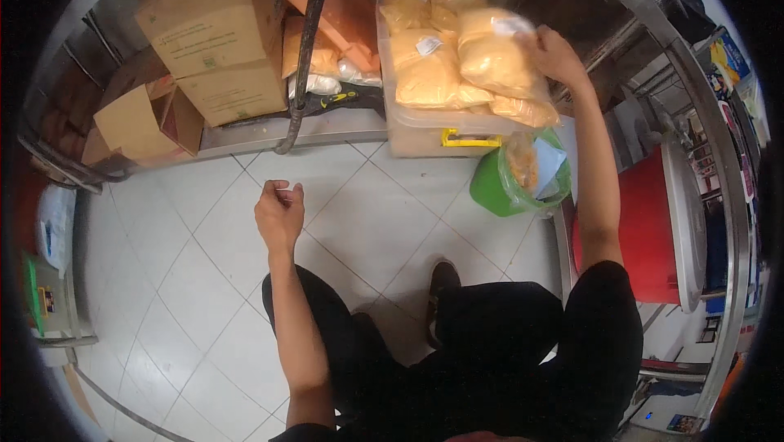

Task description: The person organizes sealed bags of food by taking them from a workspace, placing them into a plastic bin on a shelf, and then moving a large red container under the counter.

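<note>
Right hand (557, 54) has its grip closed on a yellow bag (496, 58) atop the far bin (425, 138); left hand (279, 212) hangs loosely curled, empty. I'd lay it flat so nothing slides off.

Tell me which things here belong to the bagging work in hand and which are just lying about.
In hand:
right hand on the top bag of yellow food
clear plastic tub stacked with more such bags
left hand, empty, over the tiled floor

Lying about:
cardboard boxes
green bucket
red bin
black hose
</note>
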{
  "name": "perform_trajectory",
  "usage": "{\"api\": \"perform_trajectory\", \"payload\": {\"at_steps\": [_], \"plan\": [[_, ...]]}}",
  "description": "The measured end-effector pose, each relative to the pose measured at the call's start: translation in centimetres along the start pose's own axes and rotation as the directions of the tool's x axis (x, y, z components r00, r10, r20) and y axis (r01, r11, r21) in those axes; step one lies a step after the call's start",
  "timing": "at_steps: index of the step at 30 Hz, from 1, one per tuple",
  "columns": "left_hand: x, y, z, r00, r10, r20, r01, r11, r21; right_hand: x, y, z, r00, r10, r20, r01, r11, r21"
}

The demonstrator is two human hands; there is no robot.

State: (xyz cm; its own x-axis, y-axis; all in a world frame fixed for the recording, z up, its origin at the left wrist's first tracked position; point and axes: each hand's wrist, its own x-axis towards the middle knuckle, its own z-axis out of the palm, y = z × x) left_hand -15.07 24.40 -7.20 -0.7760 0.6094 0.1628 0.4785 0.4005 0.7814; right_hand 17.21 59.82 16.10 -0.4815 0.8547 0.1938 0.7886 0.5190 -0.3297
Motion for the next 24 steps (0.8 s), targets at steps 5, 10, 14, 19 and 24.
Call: {"api": "perform_trajectory", "payload": {"at_steps": [5, 10, 14, 19, 24], "plan": [[0.1, 0.5, 0.0, 0.999, -0.031, 0.045, 0.03, 0.999, 0.018, 5.5, 0.3, 2.0, 0.974, 0.047, -0.222, -0.082, 0.985, -0.151], [0.0, -0.2, 0.2, 0.998, -0.002, 0.064, -0.001, 0.999, 0.052, 3.0, -5.8, 10.6, 0.999, 0.014, 0.051, 0.006, 0.925, -0.38], [-0.2, 1.3, 0.7, 0.995, 0.02, 0.096, -0.021, 1.0, 0.009, 5.3, -1.9, 9.8, 0.973, -0.188, 0.136, 0.217, 0.945, -0.244], [-1.2, 2.7, -0.3, 0.992, 0.062, 0.11, -0.058, 0.997, -0.04, 6.5, 0.0, 6.9, 0.83, -0.475, 0.293, 0.487, 0.873, 0.035], [-1.4, 0.7, -1.9, 0.996, 0.066, 0.058, -0.067, 0.998, 0.017, 2.6, -1.8, 6.3, 0.817, -0.554, 0.16, 0.485, 0.811, 0.328]]}}
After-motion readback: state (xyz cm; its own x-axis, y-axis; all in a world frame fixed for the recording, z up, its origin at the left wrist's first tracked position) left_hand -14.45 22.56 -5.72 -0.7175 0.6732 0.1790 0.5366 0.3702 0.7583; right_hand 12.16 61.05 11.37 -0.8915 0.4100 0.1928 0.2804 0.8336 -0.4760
